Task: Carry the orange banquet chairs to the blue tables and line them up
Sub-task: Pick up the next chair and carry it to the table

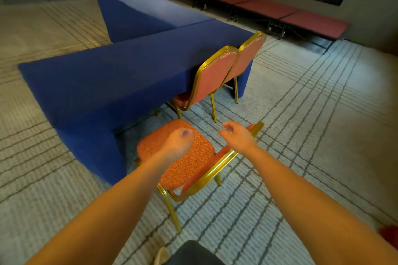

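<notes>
Carpet (301, 135) is bearing an orange banquet chair (193, 157) at six o'clock; above it, left hand (178, 142) is fisting empty, right hand (237, 135) hanging slack, empty.

A function hall: blue-draped tables (129, 66), gold-framed banquet chairs (215, 75), plaid carpet (301, 114), low red stage platforms (280, 11).

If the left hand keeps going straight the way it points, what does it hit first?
Probably the nearest chair's seat, just below the left hand, though depth is unclear from this one view.
</notes>
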Demonstrator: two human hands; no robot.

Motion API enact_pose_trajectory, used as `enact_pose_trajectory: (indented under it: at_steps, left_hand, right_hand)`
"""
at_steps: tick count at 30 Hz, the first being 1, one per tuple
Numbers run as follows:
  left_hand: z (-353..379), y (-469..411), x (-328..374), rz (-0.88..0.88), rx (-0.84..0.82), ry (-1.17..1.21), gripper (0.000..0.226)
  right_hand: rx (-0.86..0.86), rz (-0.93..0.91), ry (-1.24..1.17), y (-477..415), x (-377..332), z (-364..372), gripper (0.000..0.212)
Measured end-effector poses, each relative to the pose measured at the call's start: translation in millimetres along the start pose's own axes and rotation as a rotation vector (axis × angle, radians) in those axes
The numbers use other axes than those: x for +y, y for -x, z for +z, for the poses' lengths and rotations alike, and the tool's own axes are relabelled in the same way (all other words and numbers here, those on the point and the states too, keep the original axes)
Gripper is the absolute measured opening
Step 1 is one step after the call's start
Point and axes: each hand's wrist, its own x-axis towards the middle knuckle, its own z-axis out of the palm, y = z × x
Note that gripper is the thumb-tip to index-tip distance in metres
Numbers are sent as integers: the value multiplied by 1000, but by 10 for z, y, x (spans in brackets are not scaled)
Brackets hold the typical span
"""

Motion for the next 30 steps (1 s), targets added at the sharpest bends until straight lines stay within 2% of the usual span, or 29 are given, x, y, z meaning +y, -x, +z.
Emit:
enact_pose_trajectory:
  at_steps: [6,13,18,23,26,30]
  left_hand:
    - [307,430,-29,-56,14,-24,42]
    - [636,481,140,-105,28,-68,43]
    - [990,242,336,-129,70,-88,41]
    - [1376,-97,510,-176,168,-47,25]
    - [1551,-253,559,-230,220,-41,39]
    - [1604,-362,454,-340,270,-44,42]
  right_hand:
    - [-51,-69,68,257,159,-212,48]
    - [-139,-102,98,147,403,-481,53]
    - [-249,-157,141,-160,606,-655,56]
    - [-396,-240,212,-688,828,-851,58]
    - [-483,-254,259,-1037,964,-929,57]
    - [-597,-236,356,-1412,1082,-847,46]
